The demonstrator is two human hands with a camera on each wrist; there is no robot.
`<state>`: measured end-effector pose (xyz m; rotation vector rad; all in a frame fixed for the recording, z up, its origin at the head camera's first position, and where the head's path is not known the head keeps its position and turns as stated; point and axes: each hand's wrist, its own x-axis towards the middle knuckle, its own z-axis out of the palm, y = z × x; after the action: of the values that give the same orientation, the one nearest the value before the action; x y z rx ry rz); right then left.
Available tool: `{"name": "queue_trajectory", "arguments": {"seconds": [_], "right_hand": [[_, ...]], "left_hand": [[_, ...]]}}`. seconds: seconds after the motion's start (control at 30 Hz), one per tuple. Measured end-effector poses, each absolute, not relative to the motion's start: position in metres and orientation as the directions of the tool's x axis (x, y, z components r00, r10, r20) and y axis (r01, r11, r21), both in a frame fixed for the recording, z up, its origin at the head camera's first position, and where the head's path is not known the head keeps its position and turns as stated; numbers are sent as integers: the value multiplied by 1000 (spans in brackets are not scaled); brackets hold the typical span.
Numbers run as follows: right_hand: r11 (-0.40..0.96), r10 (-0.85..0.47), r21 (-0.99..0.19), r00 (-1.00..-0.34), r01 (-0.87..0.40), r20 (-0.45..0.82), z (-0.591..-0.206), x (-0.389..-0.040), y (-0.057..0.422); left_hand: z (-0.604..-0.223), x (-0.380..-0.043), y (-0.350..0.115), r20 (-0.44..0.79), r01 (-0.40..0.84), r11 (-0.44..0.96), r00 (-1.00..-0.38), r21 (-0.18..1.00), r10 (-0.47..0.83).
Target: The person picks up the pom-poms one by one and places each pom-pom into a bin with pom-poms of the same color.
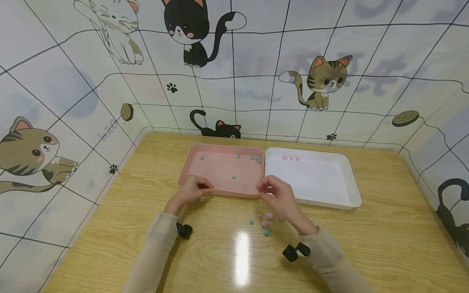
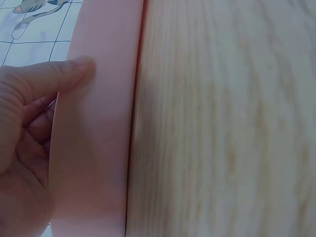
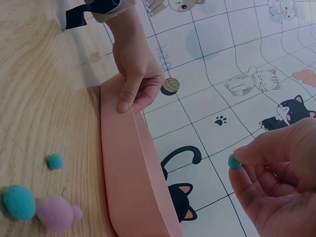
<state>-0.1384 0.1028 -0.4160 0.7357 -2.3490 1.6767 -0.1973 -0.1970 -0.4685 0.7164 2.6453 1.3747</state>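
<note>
My left hand grips the near rim of a shallow pink tray. In the left wrist view its thumb presses on the tray's outer wall, with the other fingers behind the rim. Between thumb and finger, my right hand pinches a small teal pom-pom. That hand is over the near right corner of the pink tray in the head view, where the pinched pom-pom cannot be made out. Several small teal pom-poms lie scattered inside the pink tray.
A white tray stands against the pink tray's right side, with a few small pink pom-poms near its far wall. Before the trays, teal and lilac pom-poms lie loose on the wooden table. Cat-printed sheeting surrounds the table.
</note>
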Motion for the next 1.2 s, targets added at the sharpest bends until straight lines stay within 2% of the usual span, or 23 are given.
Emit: {"name": "queue_trajectory", "arguments": {"seconds": [0.3,0.6,0.93,1.2], "right_hand": [[250,-281,-839,-865,-484,415,-410,-144,97],[242,-269,-868,-890,-433,369,-380,-139,85],[203,-243,-904,-914,-377,326,-411,-165,81],[202,-212,-921,-933,-334,292,-406,-168,73]], "left_hand": [[-468,-197,-197,135,361,494,-891,791,434],[-467,-198,-197,130,358,492,-889,793,439],[-467,-197,-197,132,358,489,-890,795,436],[-467,-197,-197,138,361,487,-890,795,435]]}}
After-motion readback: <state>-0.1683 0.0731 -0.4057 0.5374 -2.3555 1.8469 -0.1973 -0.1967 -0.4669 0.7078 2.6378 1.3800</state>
